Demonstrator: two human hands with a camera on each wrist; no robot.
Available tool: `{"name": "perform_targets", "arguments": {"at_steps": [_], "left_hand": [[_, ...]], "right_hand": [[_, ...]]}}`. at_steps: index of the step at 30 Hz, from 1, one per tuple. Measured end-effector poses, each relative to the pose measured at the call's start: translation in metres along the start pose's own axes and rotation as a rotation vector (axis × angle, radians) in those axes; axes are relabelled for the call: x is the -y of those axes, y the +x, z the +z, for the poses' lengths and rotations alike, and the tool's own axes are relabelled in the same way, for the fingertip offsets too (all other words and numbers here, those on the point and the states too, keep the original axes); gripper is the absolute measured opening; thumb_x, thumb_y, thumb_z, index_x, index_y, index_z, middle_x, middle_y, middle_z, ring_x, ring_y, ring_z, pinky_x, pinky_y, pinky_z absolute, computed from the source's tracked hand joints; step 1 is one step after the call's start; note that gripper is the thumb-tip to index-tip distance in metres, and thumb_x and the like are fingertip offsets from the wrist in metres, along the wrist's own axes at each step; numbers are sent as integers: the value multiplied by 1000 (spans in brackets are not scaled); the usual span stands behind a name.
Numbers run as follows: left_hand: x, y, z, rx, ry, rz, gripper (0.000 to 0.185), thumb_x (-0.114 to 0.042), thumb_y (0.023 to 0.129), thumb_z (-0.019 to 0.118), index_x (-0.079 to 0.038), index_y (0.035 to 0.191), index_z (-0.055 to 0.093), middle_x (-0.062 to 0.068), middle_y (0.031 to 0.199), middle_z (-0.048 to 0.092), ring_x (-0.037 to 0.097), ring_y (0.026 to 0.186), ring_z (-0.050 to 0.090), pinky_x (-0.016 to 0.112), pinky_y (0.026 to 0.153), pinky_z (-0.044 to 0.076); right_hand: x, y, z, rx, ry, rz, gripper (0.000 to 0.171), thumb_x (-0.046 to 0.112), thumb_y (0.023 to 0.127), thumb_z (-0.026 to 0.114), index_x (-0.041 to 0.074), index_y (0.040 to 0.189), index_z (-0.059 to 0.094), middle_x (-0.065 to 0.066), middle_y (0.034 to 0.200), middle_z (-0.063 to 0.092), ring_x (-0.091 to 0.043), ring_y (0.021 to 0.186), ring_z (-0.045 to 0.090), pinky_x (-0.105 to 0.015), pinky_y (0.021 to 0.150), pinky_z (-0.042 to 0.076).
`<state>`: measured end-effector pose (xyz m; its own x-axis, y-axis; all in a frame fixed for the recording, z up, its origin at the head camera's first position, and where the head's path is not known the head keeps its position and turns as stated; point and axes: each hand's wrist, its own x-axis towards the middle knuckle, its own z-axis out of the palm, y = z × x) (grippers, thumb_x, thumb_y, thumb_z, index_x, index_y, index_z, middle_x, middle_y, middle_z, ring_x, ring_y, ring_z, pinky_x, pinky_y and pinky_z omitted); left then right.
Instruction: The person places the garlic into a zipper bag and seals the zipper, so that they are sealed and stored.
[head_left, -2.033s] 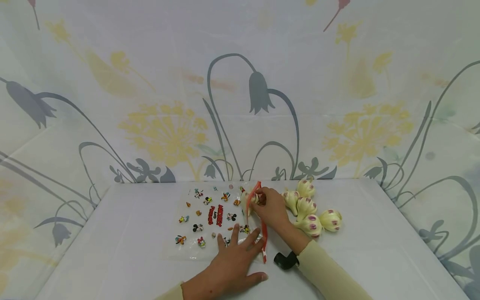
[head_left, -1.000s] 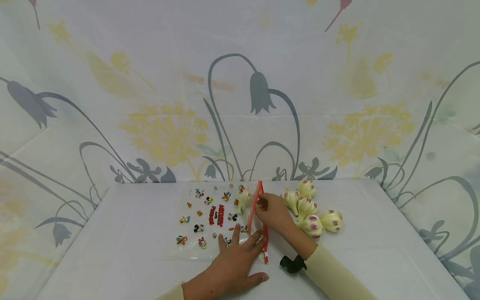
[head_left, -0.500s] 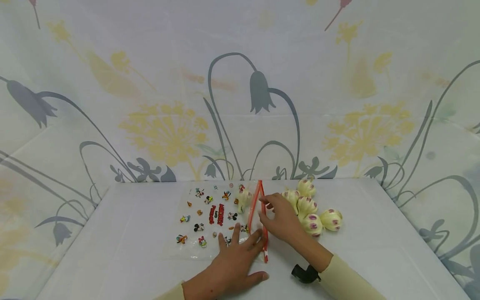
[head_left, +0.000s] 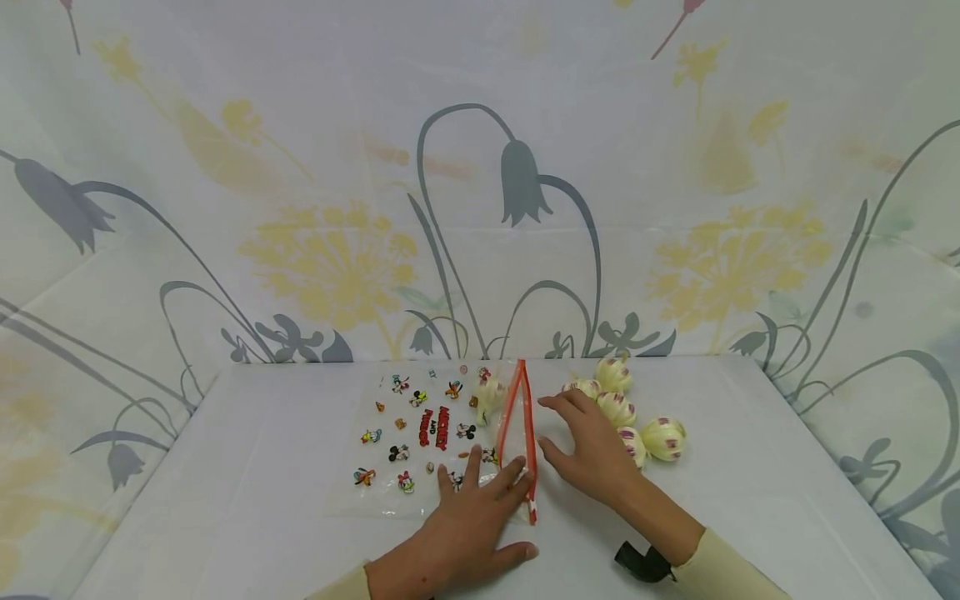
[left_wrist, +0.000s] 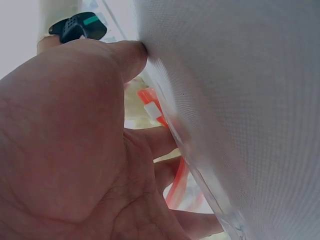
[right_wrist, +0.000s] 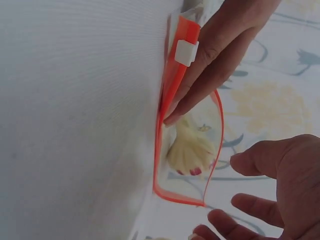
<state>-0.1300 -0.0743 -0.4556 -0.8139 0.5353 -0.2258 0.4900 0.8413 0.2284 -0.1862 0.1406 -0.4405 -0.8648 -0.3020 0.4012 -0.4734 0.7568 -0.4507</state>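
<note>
Here, pressing down with the left hand (head_left: 468, 525), fingers straight and spread, pinning the cartoon-printed zip bag (head_left: 420, 433) flat to the white table (head_left: 262, 500). Holding nothing in it, only bearing on the near corner, fingertips just beside the white slider (right_wrist: 186, 52). Gaping just right of those fingertips, the orange zip mouth (head_left: 517, 433), standing open in a narrow wedge. Hovering just right of that mouth with the right hand (head_left: 592, 454), released, fingers loose and apart, gripping nothing. Lying beyond the left fingertips, inside the bag near the mouth, one garlic bulb (head_left: 489, 396). Clustering under and past the right hand, the loose garlic bulbs (head_left: 663, 437). Judging by this: filling the bag bulb by bulb, between loads. Calling next for closing the right fingers round the nearest loose bulb while keeping the mouth open. Hanging farthest off, the floral backdrop (head_left: 517, 183).
</note>
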Motion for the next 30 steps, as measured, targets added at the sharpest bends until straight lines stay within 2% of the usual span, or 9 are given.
{"name": "perform_targets", "arguments": {"at_steps": [4, 11, 18, 25, 30], "left_hand": [[0, 0, 0, -1, 7, -1, 86, -78, 93, 59, -40, 167, 33, -14, 176, 22, 54, 159, 14, 91, 103, 24], [-1, 0, 0, -4, 12, -2, 86, -77, 93, 59, -40, 166, 34, -14, 176, 22, 53, 159, 14, 91, 104, 24], [-1, -1, 0, -12, 19, 2, 86, -77, 93, 59, -39, 166, 35, -14, 175, 23, 53, 159, 15, 90, 104, 26], [-1, -1, 0, -2, 2, 4, 86, -77, 93, 59, -40, 167, 33, -14, 176, 20, 52, 160, 13, 90, 105, 24], [0, -1, 0, 2, -10, -1, 86, -76, 93, 60, -40, 167, 33, -15, 176, 20, 52, 160, 13, 90, 106, 23]], "right_hand": [[-3, -6, -5, -10, -21, 1, 51, 15, 84, 89, 8, 131, 71, -9, 127, 66, -31, 124, 61, -54, 103, 55], [-12, -15, -12, -69, -55, -71, 50, 11, 80, 91, 6, 126, 72, -9, 123, 66, -31, 118, 61, -53, 100, 54], [-22, -25, -18, -88, -64, -88, 53, 8, 78, 92, 6, 127, 72, -8, 123, 65, -30, 117, 61, -53, 100, 53], [-30, -33, -24, -150, -108, -165, 55, 4, 72, 93, 4, 123, 72, -9, 120, 65, -31, 114, 61, -50, 97, 50], [-33, -40, -29, -138, -134, -155, 52, 5, 74, 91, 4, 122, 72, -11, 122, 65, -33, 116, 60, -52, 98, 50]]}}
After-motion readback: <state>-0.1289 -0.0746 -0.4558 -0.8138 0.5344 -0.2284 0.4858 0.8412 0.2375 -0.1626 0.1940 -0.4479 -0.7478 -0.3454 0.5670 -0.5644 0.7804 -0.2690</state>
